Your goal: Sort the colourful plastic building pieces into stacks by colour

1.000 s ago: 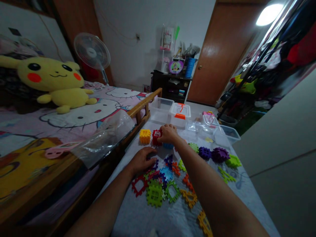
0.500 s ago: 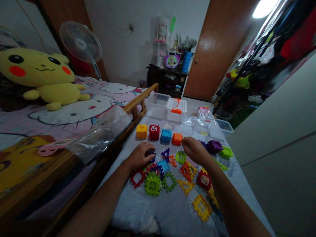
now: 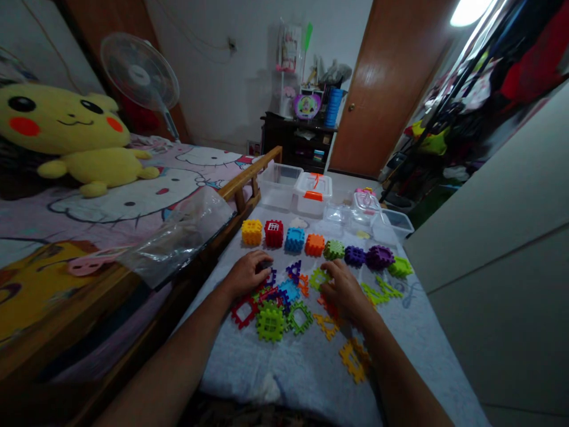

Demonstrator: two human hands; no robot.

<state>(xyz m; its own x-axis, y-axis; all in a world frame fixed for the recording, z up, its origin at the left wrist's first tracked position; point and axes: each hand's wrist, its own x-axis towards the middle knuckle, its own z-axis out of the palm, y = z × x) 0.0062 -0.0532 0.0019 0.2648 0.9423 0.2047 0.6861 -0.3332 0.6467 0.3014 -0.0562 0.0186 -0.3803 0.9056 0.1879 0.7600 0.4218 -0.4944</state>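
Observation:
My right hand (image 3: pixel 343 289) has its fingers closed at the right edge of a light green square building tile (image 3: pixel 318 279). My left hand (image 3: pixel 247 271) is curled low over the cloth, with something small and dark at its fingertips. A purple tile (image 3: pixel 271 277) lies beside its thumb, partly hidden. Between and in front of the hands lie loose tiles: a purple triangle (image 3: pixel 294 271), a blue tile (image 3: pixel 290 290), a red frame (image 3: pixel 244 312), a green window tile (image 3: pixel 270 322), a green frame (image 3: pixel 300 317) and yellow pieces (image 3: pixel 354 360).
Behind the hands runs a row of stacked tiles, including yellow (image 3: pixel 252 232), red (image 3: pixel 274 233), blue (image 3: pixel 294 239), orange (image 3: pixel 315 245), green (image 3: pixel 333 249) and purple (image 3: pixel 380 257). Clear plastic boxes (image 3: pixel 279 193) stand farther back. A wooden bed rail (image 3: pixel 240 185) borders the left side.
My right hand has drawn back from the row toward me and down to the light green tile. A green stack now shows beside the orange one. The left hand has barely moved.

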